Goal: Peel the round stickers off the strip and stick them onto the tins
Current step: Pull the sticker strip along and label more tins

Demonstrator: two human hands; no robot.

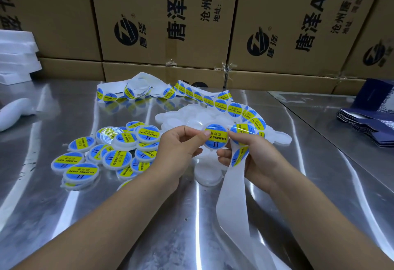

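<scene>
My left hand (181, 146) pinches a round white tin (215, 136) that carries a blue and yellow "soldering paste" sticker, held up above the table. My right hand (253, 154) grips the sticker strip (234, 108), whose fingers also touch the tin's right edge. The strip runs from my right hand back across the table in loops; its bare white backing (232, 195) hangs down toward me. A pile of labelled tins (110, 152) lies at the left. Unlabelled white tins (185, 118) are heaped behind my hands.
The table is shiny steel (213, 227). Brown cardboard boxes (166, 24) wall off the back. White foam trays (17, 56) stand at the far left, a white object (12, 114) lies below them, and dark blue flat packets (371, 124) are stacked at the right.
</scene>
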